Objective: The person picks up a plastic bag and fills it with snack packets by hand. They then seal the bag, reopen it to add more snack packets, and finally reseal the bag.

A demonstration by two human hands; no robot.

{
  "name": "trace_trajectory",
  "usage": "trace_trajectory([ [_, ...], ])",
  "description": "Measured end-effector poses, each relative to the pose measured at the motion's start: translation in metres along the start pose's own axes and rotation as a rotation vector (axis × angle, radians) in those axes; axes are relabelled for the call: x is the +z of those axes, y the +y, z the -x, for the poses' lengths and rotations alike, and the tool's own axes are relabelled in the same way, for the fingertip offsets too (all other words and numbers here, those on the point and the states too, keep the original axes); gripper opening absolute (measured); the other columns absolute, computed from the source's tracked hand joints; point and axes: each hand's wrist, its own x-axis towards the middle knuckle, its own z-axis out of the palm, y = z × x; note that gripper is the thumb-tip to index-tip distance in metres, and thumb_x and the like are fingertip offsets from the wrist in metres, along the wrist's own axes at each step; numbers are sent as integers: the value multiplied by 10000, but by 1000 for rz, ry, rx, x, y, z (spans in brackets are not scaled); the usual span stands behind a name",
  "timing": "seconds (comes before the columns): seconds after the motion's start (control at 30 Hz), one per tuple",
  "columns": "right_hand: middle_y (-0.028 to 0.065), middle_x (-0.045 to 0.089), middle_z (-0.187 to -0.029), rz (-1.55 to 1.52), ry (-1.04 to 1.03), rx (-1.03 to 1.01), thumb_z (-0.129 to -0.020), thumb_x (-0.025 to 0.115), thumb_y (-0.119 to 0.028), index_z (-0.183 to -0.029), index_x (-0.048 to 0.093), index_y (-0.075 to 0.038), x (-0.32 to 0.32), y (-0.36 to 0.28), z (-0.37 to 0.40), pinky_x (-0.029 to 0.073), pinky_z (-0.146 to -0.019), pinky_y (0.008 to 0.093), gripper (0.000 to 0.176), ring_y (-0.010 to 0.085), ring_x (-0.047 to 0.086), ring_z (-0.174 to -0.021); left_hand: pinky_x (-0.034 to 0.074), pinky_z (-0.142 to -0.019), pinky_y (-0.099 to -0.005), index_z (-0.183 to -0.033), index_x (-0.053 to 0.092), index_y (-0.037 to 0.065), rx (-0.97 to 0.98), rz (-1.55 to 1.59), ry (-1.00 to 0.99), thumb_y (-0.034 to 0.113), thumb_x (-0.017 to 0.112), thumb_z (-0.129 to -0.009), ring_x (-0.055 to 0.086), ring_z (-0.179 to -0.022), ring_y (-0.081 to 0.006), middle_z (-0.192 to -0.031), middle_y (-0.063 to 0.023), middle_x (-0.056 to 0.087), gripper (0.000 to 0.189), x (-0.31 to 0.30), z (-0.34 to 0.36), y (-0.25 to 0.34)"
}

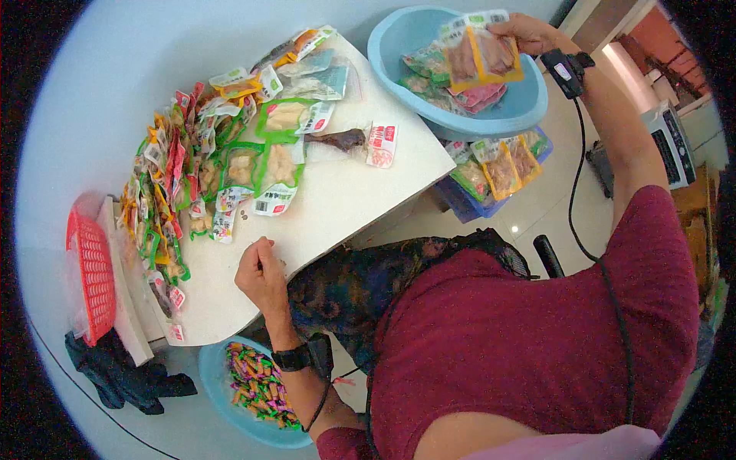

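Note:
My right hand pinches the top edge of a yellow-edged vacuum food packet with brown pieces inside. Below it is a light blue basin holding more packets, green and pink ones among them. My left hand, fingers curled closed, rests at the near edge of the white table; nothing shows in it. Close by lie green-edged packets of pale food and a packet with a dark drumstick-like piece. A long heap of food packets covers the table's far side.
A blue-purple crate of packets stands below the basin. Another blue basin holds many small colourful wrapped pieces. A red plastic basket is against the wall, with dark cloth below. A black cable runs along my right arm.

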Motion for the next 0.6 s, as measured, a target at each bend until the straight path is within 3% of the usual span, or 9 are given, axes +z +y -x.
trace_trajectory([
  [0.07, 118, 645, -1109, 46, 1, 195, -905, 615, -132, -1135, 590, 11, -9, 16, -3, 541, -863, 369, 272, 225, 647, -963, 415, -578, -254, -839, 662, -27, -66, -6, -3, 156, 564, -937, 516, -651, -91, -721, -61, 626, 230, -6, 7, 9],
  [0.17, 114, 664, -1036, 8, -5, 243, -899, 628, -156, -1120, 583, 24, 8, 29, -6, 543, -857, 368, 288, 218, 655, -926, 403, -530, -261, -830, 657, -28, -30, -56, -2, 150, 566, -935, 504, -603, -84, -683, -42, 606, 226, -1, -4, 1],
  [0.27, 115, 676, -933, 185, 153, 337, -886, 648, -173, -1052, 610, 32, -4, 68, -12, 566, -782, 364, 266, 213, 671, -835, 396, -495, -268, -823, 655, -25, 1, -78, 5, 153, 569, -935, 500, -555, -88, -658, -45, 599, 227, 2, 0, -3],
  [0.37, 68, 689, -805, 405, -68, 551, -826, 705, -261, -852, 688, -40, 19, 63, -19, 523, -611, 237, 224, 116, 631, -646, 400, -513, -268, -809, 651, -21, 62, -154, 16, 125, 589, -913, 511, -545, -119, -655, -73, 600, 189, 6, -3, -2],
  [0.43, 61, 676, -710, 530, -30, 378, -675, 788, -243, -750, 704, -45, 34, 51, 4, 510, -560, 287, 228, 152, 631, -621, 411, -516, -279, -802, 650, -17, 43, -182, 5, 123, 590, -909, 529, -544, -141, -655, -84, 602, 186, 6, -2, 4],
  [0.5, 58, 668, -669, 532, 80, 476, -614, 804, -230, -715, 712, -48, 49, 54, -4, 517, -556, 333, 229, 177, 642, -628, 421, -522, -284, -802, 650, -13, 43, -208, 7, 116, 593, -903, 541, -546, -154, -655, -90, 603, 174, 6, -2, 4],
  [0.6, 168, 681, -731, 1304, 114, 283, -576, 806, -282, -723, 701, -6, 54, 71, -19, 536, -654, 425, 330, 309, 660, -667, 434, -535, -285, -809, 654, -11, 89, -198, 27, 92, 605, -886, 551, -558, -162, -658, -92, 605, 138, 7, -2, -1],
])
